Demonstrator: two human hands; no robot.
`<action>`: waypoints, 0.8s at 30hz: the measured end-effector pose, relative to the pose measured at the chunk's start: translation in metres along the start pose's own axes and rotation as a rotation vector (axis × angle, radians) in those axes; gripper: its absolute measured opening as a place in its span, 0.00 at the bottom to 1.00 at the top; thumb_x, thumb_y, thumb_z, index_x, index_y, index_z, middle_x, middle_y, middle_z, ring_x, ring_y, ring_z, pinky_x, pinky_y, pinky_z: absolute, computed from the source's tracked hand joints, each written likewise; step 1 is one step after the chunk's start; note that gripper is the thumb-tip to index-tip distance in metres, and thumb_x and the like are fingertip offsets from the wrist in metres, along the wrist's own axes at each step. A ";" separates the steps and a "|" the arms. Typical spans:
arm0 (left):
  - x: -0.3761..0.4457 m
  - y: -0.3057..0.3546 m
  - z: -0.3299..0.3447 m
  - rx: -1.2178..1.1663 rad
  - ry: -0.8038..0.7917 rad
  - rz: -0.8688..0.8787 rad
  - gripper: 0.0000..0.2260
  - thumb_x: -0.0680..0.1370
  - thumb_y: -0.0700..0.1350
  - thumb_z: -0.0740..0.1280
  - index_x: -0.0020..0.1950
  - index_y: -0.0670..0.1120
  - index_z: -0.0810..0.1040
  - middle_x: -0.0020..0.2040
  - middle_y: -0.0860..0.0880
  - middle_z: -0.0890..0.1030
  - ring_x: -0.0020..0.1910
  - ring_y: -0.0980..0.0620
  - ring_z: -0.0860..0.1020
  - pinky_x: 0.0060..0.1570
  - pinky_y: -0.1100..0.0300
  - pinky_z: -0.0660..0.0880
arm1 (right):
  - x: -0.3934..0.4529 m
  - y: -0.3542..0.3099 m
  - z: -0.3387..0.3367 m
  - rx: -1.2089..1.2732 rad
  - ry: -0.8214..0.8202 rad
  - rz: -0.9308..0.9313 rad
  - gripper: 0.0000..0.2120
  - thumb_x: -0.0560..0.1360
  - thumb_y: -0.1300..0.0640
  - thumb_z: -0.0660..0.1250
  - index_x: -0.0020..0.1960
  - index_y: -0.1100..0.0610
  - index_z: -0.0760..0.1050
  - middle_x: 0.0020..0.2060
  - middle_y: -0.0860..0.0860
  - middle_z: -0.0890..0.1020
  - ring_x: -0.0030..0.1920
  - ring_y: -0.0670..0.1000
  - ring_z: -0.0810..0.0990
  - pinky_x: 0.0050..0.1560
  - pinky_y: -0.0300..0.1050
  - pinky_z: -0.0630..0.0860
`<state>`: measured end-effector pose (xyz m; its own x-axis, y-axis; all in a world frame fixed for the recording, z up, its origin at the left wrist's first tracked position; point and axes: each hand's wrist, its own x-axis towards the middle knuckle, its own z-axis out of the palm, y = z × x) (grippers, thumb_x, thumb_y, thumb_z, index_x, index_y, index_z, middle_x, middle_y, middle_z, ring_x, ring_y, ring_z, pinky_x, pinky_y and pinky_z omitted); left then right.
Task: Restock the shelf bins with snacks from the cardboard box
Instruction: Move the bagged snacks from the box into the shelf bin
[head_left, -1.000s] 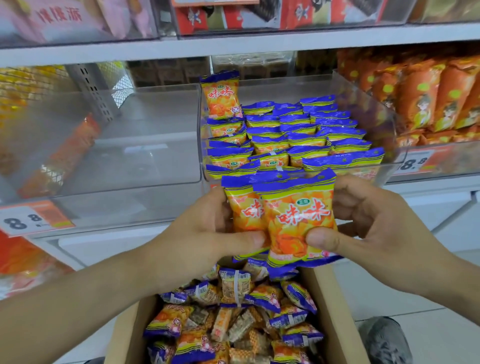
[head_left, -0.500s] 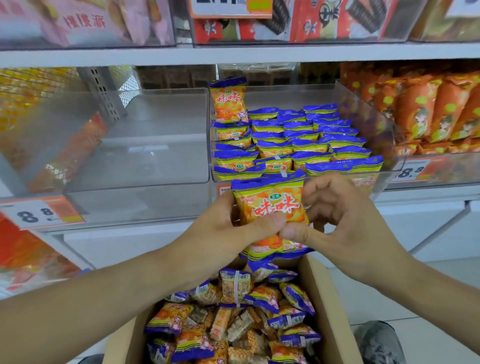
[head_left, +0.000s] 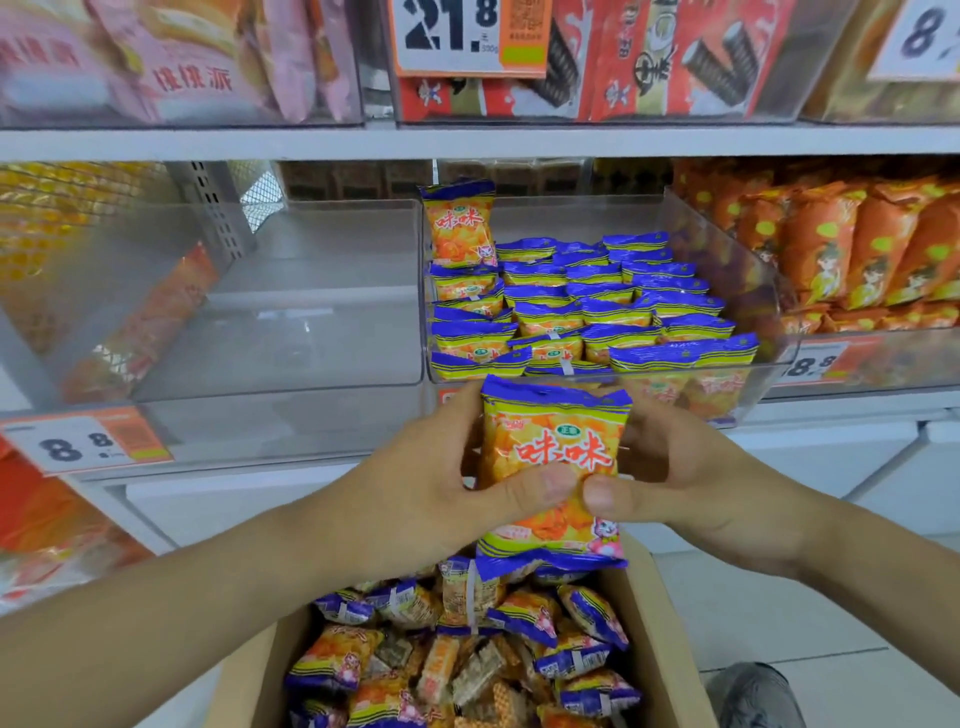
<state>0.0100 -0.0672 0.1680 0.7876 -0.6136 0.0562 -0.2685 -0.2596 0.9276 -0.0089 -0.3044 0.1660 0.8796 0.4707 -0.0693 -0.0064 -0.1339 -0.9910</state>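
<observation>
Two hands hold an upright stack of orange-and-yellow foil snack packets with blue crimped ends (head_left: 553, 470), raised in front of the clear plastic shelf bin (head_left: 748, 291), the landmark for all positions given here. The left hand (head_left: 426, 499) grasps the stack from its left edge, thumb pressed across the printed front; the right hand (head_left: 691, 483) grasps it from the right edge, its thumb likewise on the front, and the two thumb tips almost meet. The fingers of both hands curl behind the stack, so only the front packet is fully visible; how many lie behind it cannot be told. The stack hangs just before and slightly below the bin's front wall.

Inside the bin, matching snack packets (head_left: 613, 306) stand in close rows, blue top seams upward, and one packet (head_left: 460, 223) stands upright at the rear left corner. Below the bin, at the bottom of the view, an open brown cardboard box (head_left: 670, 639) contains a loose heap of similar small packets (head_left: 467, 649), directly beneath the held stack. To the left of the bin is a second clear bin (head_left: 311, 291) with an orange-and-white price label (head_left: 85, 441) on its front edge. To the right of the bin stand orange snack bags (head_left: 857, 244). Above the bin, on the upper shelf, are red packages (head_left: 649, 57) behind a price card (head_left: 470, 36).
</observation>
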 end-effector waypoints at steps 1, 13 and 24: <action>-0.001 0.001 -0.002 0.062 0.008 0.016 0.26 0.74 0.66 0.67 0.70 0.61 0.67 0.65 0.61 0.79 0.63 0.58 0.79 0.60 0.52 0.78 | 0.002 0.000 -0.001 0.041 0.013 -0.001 0.38 0.64 0.49 0.82 0.70 0.52 0.71 0.63 0.51 0.82 0.64 0.55 0.80 0.61 0.45 0.78; -0.006 0.012 -0.023 0.054 0.285 0.106 0.18 0.75 0.66 0.65 0.62 0.62 0.70 0.55 0.63 0.83 0.50 0.59 0.84 0.47 0.62 0.80 | 0.043 -0.018 0.014 0.224 0.060 -0.097 0.46 0.58 0.49 0.85 0.69 0.64 0.72 0.63 0.62 0.80 0.64 0.62 0.79 0.61 0.53 0.79; 0.017 -0.024 -0.033 0.308 0.540 0.082 0.27 0.80 0.65 0.50 0.75 0.53 0.65 0.69 0.55 0.72 0.70 0.59 0.69 0.69 0.54 0.69 | 0.144 -0.033 -0.018 -0.042 0.659 -0.166 0.31 0.60 0.59 0.84 0.60 0.58 0.76 0.55 0.56 0.84 0.47 0.51 0.85 0.46 0.47 0.82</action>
<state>0.0481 -0.0465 0.1594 0.9051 -0.1981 0.3763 -0.4243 -0.4797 0.7680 0.1265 -0.2477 0.1910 0.9735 -0.1397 0.1812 0.1607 -0.1457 -0.9762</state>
